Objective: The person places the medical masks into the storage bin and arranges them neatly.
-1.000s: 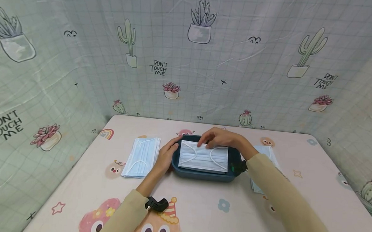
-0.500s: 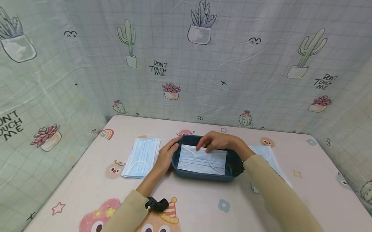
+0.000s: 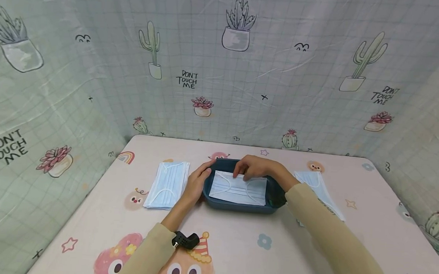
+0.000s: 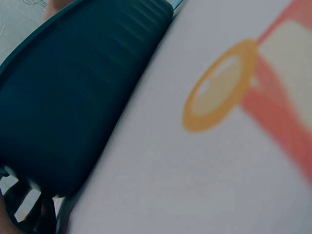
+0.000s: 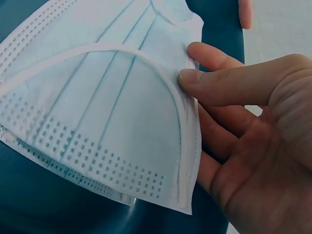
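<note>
A dark teal plastic basket (image 3: 240, 206) stands mid-table, its wall (image 4: 73, 97) filling much of the left wrist view. My left hand (image 3: 194, 184) holds its left end, fingers at the rim. Inside lies a pale blue face mask (image 3: 239, 190) with white ear loops, over at least one more mask whose edge peeks out below in the right wrist view. My right hand (image 3: 256, 168) reaches in from the far right side. Thumb and forefinger pinch the long edge of the top mask (image 5: 97, 92); the other fingers are partly hidden behind it.
Left of the basket lies a stack of blue masks (image 3: 166, 188). Another stack (image 3: 318, 184) lies to the right, partly hidden under the right sleeve (image 3: 327, 221). A patterned cloth (image 3: 265, 114) rises behind the table's back edge.
The right hand has lowered the mask slightly into the basket and toward the front, then shifted only a little. The left hand stays at the basket's left end.
</note>
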`<state>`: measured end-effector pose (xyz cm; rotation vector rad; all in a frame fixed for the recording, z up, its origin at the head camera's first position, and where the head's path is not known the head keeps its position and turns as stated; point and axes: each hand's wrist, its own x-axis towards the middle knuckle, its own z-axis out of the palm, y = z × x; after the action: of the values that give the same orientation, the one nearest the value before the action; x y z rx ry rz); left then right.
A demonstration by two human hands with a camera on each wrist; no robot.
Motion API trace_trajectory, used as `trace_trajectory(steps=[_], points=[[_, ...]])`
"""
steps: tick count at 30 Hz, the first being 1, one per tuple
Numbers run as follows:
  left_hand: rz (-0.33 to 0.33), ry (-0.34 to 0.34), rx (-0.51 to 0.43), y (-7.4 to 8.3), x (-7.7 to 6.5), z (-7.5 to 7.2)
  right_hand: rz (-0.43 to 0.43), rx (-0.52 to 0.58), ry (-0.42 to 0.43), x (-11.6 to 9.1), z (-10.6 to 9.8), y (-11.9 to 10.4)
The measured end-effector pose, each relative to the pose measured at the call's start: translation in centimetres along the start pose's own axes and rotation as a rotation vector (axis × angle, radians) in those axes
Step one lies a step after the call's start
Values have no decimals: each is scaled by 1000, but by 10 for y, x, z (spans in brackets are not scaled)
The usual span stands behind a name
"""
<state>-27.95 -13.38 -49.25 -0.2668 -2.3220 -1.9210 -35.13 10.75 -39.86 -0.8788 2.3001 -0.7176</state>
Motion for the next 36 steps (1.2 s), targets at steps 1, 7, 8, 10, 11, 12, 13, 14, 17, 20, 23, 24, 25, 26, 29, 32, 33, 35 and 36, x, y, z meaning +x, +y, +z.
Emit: trace_trajectory(steps=[1,7,8,10,11,12,13,14,17,20,23,24,25,26,29,32,33,35,36], points=[[0,0,0,0,0,0,4,5,0,0,0,0],[-5,2,19,0,0,0,26,-5,-42,-2,0,-1],[-4,2,22,0,0,0,28,-13,-50,-2,0,-1],[-5,1,23,0,-1,0,29,-27,-57,-2,0,-1],[-6,2,22,0,-1,0,33,-32,-54,-2,0,-1],[-6,1,21,0,-1,0,33,-41,-48,-1,1,0],[-3,1,18,0,-1,0,36,-49,-40,-1,1,0],[0,0,16,0,-1,0,40,-60,-30,-1,1,0],[8,-3,4,-1,-1,-1,58,-85,0,-1,1,-1],[8,-3,-4,0,-1,-1,68,-101,15,-2,1,-2],[7,2,-2,0,-1,-1,58,-110,14,-2,1,-3],[5,4,1,1,-1,-1,55,-116,15,-3,1,-3],[5,6,5,1,-2,-1,53,-122,16,-3,1,-3],[5,7,7,1,-2,-1,49,-128,17,-3,0,-3],[9,5,11,1,-2,-1,43,-146,21,-4,0,-3],[13,0,18,1,-2,-1,45,-159,21,-6,-1,-4],[14,-2,20,1,-2,-1,44,-163,22,-6,-1,-5],[14,-2,24,1,-2,-1,43,-168,20,-6,-1,-6],[13,-3,26,2,-2,-2,43,-171,20,-7,-1,-7]])
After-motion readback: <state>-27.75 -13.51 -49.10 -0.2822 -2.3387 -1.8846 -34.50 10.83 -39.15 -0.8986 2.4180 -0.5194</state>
